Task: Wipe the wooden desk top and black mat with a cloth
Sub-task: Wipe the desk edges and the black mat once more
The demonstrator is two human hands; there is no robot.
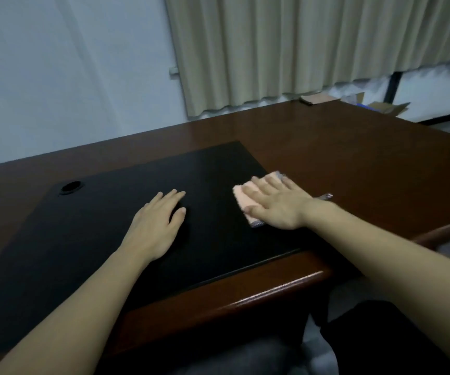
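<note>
I see the pink cloth [241,197] folded flat near the right edge of the black mat [110,212] on the wooden desk [353,163]. I judge it soft and light, so it is better pressed from above than pinched. My right hand [275,205] lies on it, fingers straight and spread. My left hand [156,223] rests flat on the mat, holding nothing.

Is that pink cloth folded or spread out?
Folded: the pink cloth is a compact thick pad under the right hand.
</note>
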